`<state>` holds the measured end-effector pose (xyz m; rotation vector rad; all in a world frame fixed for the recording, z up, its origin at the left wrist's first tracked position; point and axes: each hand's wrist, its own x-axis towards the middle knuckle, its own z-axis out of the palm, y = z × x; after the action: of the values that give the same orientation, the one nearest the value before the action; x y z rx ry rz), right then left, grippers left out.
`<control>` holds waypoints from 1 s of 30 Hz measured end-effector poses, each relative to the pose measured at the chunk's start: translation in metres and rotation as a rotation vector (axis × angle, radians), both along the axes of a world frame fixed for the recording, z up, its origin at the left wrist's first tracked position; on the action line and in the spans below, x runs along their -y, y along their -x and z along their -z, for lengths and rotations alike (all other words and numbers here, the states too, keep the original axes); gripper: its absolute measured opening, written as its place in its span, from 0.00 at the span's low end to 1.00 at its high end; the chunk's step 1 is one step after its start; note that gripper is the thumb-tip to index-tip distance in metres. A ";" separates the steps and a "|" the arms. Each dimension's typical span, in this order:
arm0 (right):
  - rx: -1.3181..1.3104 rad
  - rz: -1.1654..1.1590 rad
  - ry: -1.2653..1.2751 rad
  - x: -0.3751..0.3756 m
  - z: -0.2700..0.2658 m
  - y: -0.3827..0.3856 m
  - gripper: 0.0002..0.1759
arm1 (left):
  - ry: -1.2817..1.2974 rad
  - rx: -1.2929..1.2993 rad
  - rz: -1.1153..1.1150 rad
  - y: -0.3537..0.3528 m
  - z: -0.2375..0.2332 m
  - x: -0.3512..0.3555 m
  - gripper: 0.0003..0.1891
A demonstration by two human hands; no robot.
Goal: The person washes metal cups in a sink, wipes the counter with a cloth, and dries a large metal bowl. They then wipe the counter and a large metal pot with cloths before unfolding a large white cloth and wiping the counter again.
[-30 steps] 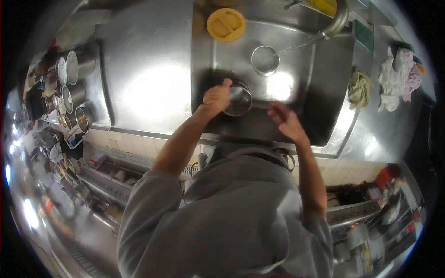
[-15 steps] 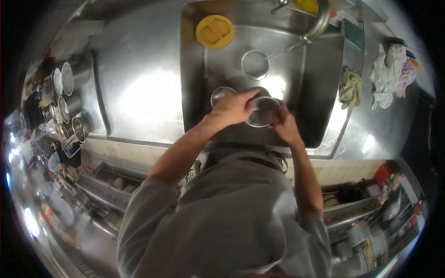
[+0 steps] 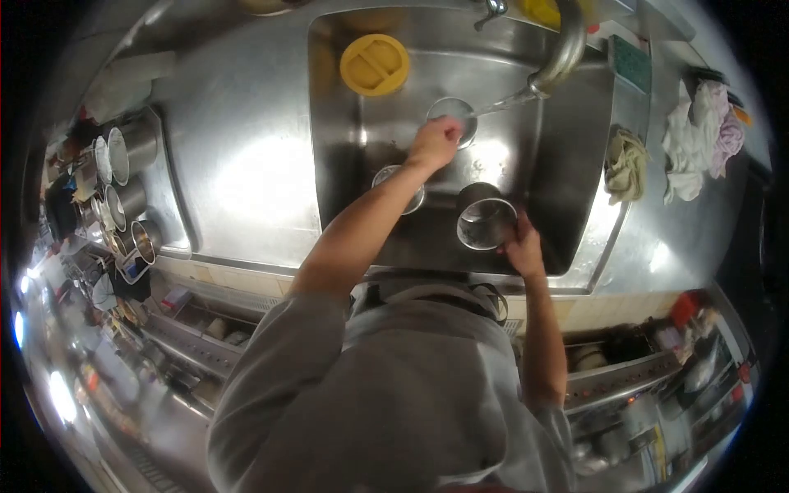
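Observation:
My right hand [image 3: 524, 245] grips the rim of a round metal container [image 3: 478, 195], which is tilted with its mouth toward me over the front of the sink. My left hand [image 3: 437, 141] is curled at the near rim of a second round container [image 3: 453, 107] under the running tap. Its fingers are closed, and whatever they may hold is hidden. Beneath my left forearm, a third round container [image 3: 386, 174] stands on the sink floor, partly covered by the arm.
A yellow round divided piece [image 3: 375, 65] lies at the sink's back left. The curved faucet [image 3: 565, 51] pours from the back right. On the right ledge are a green scouring pad [image 3: 630, 63] and an olive cloth [image 3: 627, 167]. Several metal pots [image 3: 131, 149] stand far left.
My left hand has left the held container and moved away from me to the one under the tap. My right hand has shifted the held container slightly right and toward me.

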<state>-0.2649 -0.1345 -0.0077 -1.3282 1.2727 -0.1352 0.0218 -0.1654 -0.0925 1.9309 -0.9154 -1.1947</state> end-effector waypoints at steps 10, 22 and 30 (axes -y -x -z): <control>-0.113 -0.131 0.036 0.006 0.000 -0.003 0.26 | -0.110 0.239 0.130 -0.005 -0.048 0.048 0.08; -0.109 -0.184 0.117 0.008 0.012 -0.002 0.24 | -0.438 0.074 -0.040 -0.059 0.045 -0.018 0.20; -0.223 -0.210 0.067 0.011 0.005 -0.001 0.24 | -0.369 -0.310 -0.407 -0.040 0.064 -0.013 0.12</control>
<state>-0.2637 -0.1452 -0.0124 -1.5589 1.3137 0.1219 0.0623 -0.1529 -0.1566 2.0028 -0.1324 -1.4228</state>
